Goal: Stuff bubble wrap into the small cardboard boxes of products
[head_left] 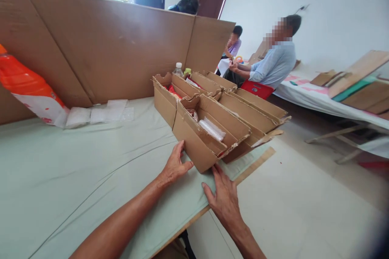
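A cardboard box (191, 141) with cut, open compartments stands at the table's right corner. My left hand (176, 164) is at its near left side, fingers stretched along the cardboard. At the box's front corner is my right hand (224, 194), its thumb apart and its fingertips by the lower edge. Neither hand has anything within its fingers. Inside the front compartment lies a bundle of clear plastic (212, 128). Something red (174, 91) shows in the compartment behind it. The bottoms of the other compartments are mostly hidden.
Clear plastic packets (78, 117) lie by an orange-and-white container (36, 89) on the pale green tablecloth (91, 170). A tall cardboard panel (121, 44) borders the far side. A capped bottle (178, 69) stands behind the box. A person in light blue (273, 64) sits beyond.
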Demonstrator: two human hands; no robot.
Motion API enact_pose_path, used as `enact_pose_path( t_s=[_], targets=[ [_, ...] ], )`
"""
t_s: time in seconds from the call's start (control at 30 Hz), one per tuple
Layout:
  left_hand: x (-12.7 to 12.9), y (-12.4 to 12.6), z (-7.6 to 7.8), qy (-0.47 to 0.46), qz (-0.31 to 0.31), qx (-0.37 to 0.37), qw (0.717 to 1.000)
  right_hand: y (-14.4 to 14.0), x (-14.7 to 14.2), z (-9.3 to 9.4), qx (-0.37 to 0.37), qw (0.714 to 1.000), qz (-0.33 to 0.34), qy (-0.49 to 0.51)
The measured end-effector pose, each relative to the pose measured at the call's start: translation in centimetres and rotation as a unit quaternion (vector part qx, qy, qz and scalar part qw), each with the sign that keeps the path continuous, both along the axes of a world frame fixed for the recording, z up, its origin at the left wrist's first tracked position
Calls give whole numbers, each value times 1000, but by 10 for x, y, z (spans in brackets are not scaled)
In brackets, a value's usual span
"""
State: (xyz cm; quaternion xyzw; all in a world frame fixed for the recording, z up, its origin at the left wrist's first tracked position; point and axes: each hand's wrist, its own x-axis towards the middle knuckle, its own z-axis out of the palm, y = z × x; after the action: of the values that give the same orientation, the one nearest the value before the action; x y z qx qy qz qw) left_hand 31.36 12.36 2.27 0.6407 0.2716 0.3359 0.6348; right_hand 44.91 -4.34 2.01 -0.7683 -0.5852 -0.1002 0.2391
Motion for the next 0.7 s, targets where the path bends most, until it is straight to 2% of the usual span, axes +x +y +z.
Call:
enact_pose_path(
  t_s=[0.13,0.23,0.3,0.37,0.43,0.5,0.6,0.7],
  targets=[
    [-10,-5,2,21,-10,7,1000,-9,6,13,21,995,7,95],
    [-22,-3,5,41,3,0,999,-18,26,29,105,972,-59,203],
    [-28,5,9,53,26,-5,998,-21,48,41,179,935,-119,282],
    [-31,18,14,61,58,-5,996,-19,78,51,266,873,-172,372],
    [-29,33,20,64,89,-3,994,-7,112,57,342,803,-210,440],
    [-25,45,24,63,114,-7,991,13,145,60,385,757,-238,471],
    [-16,54,26,60,136,-16,989,51,182,53,399,735,-260,483],
    [-9,54,23,53,140,-19,988,84,191,37,391,744,-229,491]
  ],
)
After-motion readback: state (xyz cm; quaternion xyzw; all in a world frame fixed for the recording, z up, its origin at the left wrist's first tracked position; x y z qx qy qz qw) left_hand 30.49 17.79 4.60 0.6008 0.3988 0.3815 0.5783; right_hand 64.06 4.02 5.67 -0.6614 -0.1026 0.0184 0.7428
